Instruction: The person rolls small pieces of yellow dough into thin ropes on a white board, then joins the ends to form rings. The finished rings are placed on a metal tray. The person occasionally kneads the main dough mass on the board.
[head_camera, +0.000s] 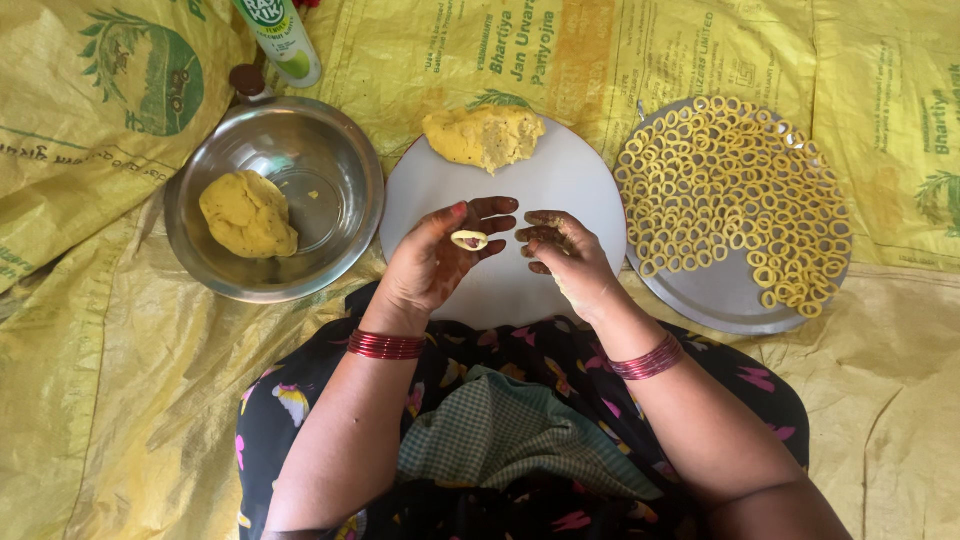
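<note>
Standing over her shoulder here: closest in, the left hand (437, 262) is curled loosely with a tiny dough ring (469, 240) pinched between thumb and fingertips, held just above the near half of the round white board (560, 190). The right hand (562, 250) sits just beside it, fingers half-curled and dusted with dough, gripping nothing as far as I can see. That ring looks super light and soft, the kind of thing that squashes if you press it, so I'd say hold it by the outer edge with barely any pressure, or let it rest flat on the fingertips. Probably a bit tacky too. Further out, a yellow dough lump (484, 136) sits on the board's far edge, a steel bowl (340, 150) on her left holds another dough ball (248, 214), and a steel plate (720, 295) on her right is packed with finished rings (735, 190).
</note>
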